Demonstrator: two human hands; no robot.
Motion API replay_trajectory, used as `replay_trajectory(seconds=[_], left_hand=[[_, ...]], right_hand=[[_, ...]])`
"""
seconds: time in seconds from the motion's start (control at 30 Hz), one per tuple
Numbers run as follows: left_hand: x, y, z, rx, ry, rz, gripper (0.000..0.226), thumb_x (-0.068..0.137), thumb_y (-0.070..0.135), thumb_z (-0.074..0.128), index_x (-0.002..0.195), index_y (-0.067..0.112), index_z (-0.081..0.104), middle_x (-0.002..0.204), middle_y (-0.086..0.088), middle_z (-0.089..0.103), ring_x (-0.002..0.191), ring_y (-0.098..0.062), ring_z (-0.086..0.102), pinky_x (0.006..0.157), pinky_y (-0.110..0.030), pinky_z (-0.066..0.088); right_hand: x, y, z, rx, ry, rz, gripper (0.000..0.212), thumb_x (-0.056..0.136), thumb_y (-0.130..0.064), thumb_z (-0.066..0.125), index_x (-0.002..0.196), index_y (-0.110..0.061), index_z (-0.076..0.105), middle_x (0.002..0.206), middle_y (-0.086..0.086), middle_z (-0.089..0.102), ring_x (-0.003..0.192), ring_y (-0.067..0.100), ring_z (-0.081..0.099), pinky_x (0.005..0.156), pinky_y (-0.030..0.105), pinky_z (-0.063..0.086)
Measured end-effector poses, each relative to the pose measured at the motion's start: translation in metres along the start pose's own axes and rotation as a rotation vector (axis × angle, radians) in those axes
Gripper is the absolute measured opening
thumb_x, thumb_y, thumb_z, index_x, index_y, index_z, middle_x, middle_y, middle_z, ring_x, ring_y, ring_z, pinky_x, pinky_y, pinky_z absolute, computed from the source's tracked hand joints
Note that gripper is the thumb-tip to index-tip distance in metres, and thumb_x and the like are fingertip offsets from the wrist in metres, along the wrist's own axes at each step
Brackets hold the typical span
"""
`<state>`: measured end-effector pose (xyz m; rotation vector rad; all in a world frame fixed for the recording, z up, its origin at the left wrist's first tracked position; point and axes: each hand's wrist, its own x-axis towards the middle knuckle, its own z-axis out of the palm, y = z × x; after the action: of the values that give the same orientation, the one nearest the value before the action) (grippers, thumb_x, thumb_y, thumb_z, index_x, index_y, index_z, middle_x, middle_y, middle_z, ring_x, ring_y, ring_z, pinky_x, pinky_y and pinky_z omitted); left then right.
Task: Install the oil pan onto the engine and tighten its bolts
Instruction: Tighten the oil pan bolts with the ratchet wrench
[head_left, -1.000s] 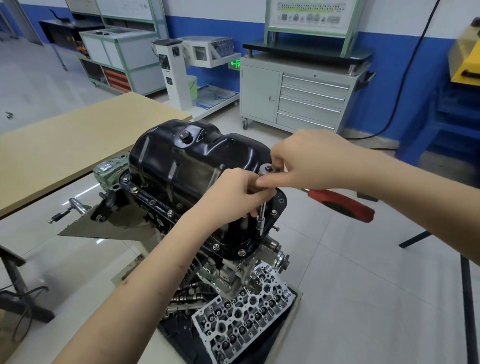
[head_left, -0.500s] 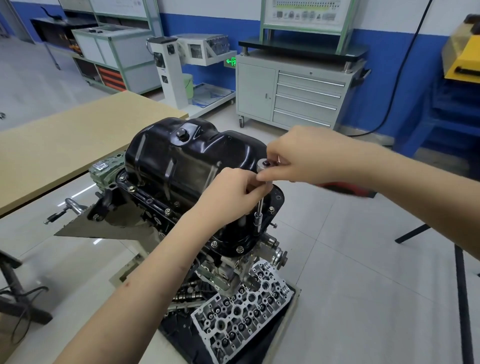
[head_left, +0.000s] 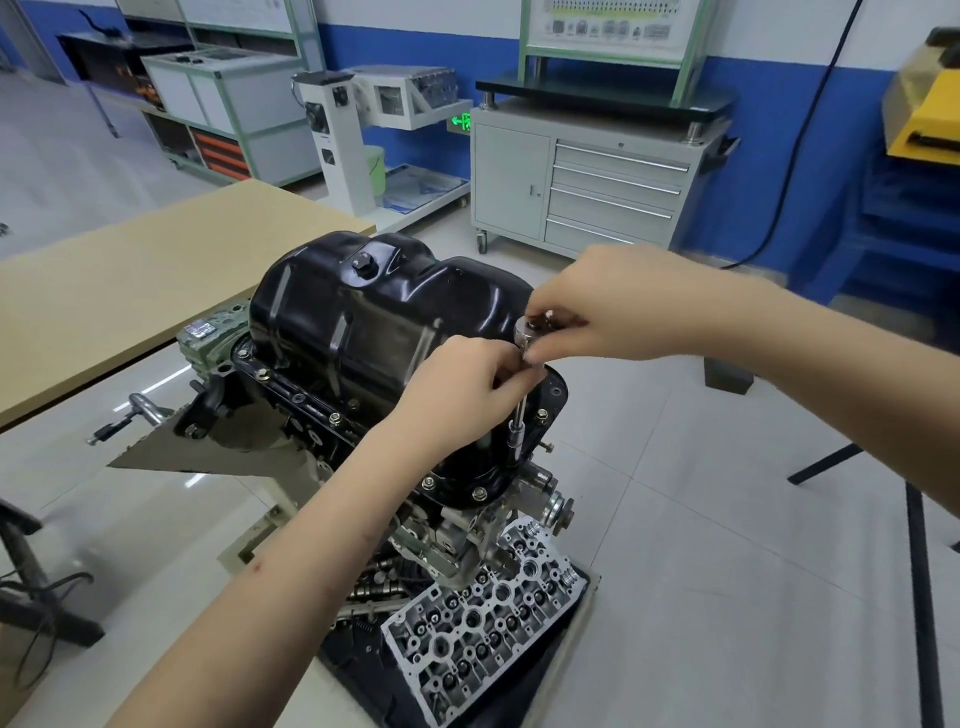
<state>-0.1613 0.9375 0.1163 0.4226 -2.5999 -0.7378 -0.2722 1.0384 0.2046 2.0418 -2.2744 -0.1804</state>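
The glossy black oil pan (head_left: 374, 332) sits upside-down atop the engine (head_left: 447, 525), bolts (head_left: 542, 414) dotting its flange. The right hand (head_left: 597, 306) pinches the ratchet head (head_left: 525, 332) above the near corner; the left hand (head_left: 467, 389) curls round the extension bar (head_left: 519, 415) beneath. A cylinder head (head_left: 483, 618) lies in a dark tray (head_left: 550, 675) below.

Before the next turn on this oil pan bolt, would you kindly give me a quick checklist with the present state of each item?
1. Oil pan seated on the engine: ok.
2. Left hand holds the extension bar: ok.
3. Right hand grips the ratchet head: ok.
4. Socket fully on the bolt: cannot tell.
5. Near flange bolts in place: ok.
6. Bolt tightness: cannot tell.
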Motion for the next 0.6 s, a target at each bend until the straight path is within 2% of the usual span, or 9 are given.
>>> replay_trajectory(seconds=[0.1,0.17,0.27,0.33,0.4,0.43,0.47,0.53,0.6], left_hand=[[-0.003,0.001,0.0,-0.029,0.041,0.002,0.025,0.088,0.031,0.058,0.089,0.008,0.071,0.077,-0.002,0.07,0.077,-0.019,0.063,0.069,-0.033,0.046],[-0.001,0.001,-0.001,-0.039,0.028,-0.005,0.024,0.087,0.029,0.059,0.083,0.008,0.069,0.07,0.002,0.067,0.069,-0.014,0.06,0.066,-0.031,0.044],[0.001,0.002,-0.003,-0.065,0.021,-0.035,0.031,0.087,0.028,0.06,0.058,0.023,0.051,0.047,0.013,0.047,0.049,-0.004,0.046,0.057,-0.03,0.039],[0.0,0.002,-0.003,-0.085,0.011,-0.051,0.029,0.087,0.029,0.061,0.059,0.025,0.051,0.043,0.016,0.044,0.048,-0.002,0.046,0.058,-0.03,0.042],[-0.002,0.002,-0.004,-0.066,0.003,-0.051,0.027,0.087,0.031,0.06,0.064,0.019,0.058,0.043,0.014,0.044,0.048,-0.004,0.045,0.058,-0.031,0.041],[-0.001,0.002,-0.003,-0.056,-0.001,-0.049,0.027,0.087,0.032,0.059,0.067,0.014,0.062,0.044,0.013,0.045,0.048,-0.006,0.045,0.057,-0.031,0.041],[-0.001,0.001,-0.004,-0.053,-0.002,-0.043,0.027,0.088,0.032,0.058,0.072,0.011,0.065,0.045,0.012,0.046,0.049,-0.007,0.047,0.056,-0.03,0.042],[-0.001,0.001,-0.005,-0.044,-0.008,-0.024,0.026,0.089,0.031,0.056,0.08,0.009,0.068,0.049,0.01,0.05,0.054,-0.012,0.054,0.059,-0.034,0.047],[-0.001,0.001,-0.005,-0.031,-0.016,-0.018,0.028,0.09,0.031,0.055,0.077,0.008,0.066,0.053,0.005,0.054,0.061,-0.021,0.06,0.066,-0.039,0.048]], right_hand=[[-0.001,-0.016,0.012,0.034,0.082,0.167,0.048,0.091,-0.05,0.038,0.059,-0.014,0.039,0.056,-0.002,0.034,0.051,0.012,0.033,0.044,0.028,0.018],[0.0,-0.018,0.013,0.03,0.103,0.204,0.048,0.092,-0.049,0.039,0.059,-0.014,0.038,0.057,-0.002,0.033,0.051,0.012,0.032,0.044,0.027,0.017],[0.003,-0.007,0.007,0.044,0.03,0.103,0.034,0.089,-0.045,0.047,0.088,-0.013,0.058,0.064,-0.005,0.044,0.063,0.015,0.044,0.046,0.024,0.026],[0.002,0.0,0.002,0.141,-0.061,-0.031,0.023,0.09,-0.034,0.051,0.104,-0.018,0.061,0.074,-0.008,0.055,0.07,0.01,0.049,0.057,0.021,0.035],[0.001,0.005,-0.001,0.202,-0.097,-0.119,0.026,0.091,-0.028,0.053,0.116,-0.023,0.059,0.095,-0.008,0.062,0.086,0.011,0.052,0.072,0.021,0.035],[0.001,0.006,-0.001,0.177,-0.079,-0.115,0.028,0.091,-0.03,0.053,0.117,-0.023,0.059,0.095,-0.007,0.062,0.086,0.012,0.051,0.071,0.024,0.034],[0.002,0.005,0.0,0.122,-0.041,-0.081,0.029,0.09,-0.036,0.05,0.112,-0.02,0.06,0.086,-0.006,0.06,0.08,0.014,0.048,0.066,0.028,0.034],[0.004,-0.002,0.006,0.035,0.019,0.057,0.05,0.084,-0.054,0.04,0.094,-0.01,0.062,0.066,-0.003,0.05,0.069,0.019,0.046,0.053,0.031,0.029],[0.004,-0.011,0.012,0.106,0.037,0.181,0.062,0.074,-0.064,0.035,0.076,-0.006,0.058,0.058,-0.001,0.047,0.063,0.022,0.047,0.047,0.028,0.029]])
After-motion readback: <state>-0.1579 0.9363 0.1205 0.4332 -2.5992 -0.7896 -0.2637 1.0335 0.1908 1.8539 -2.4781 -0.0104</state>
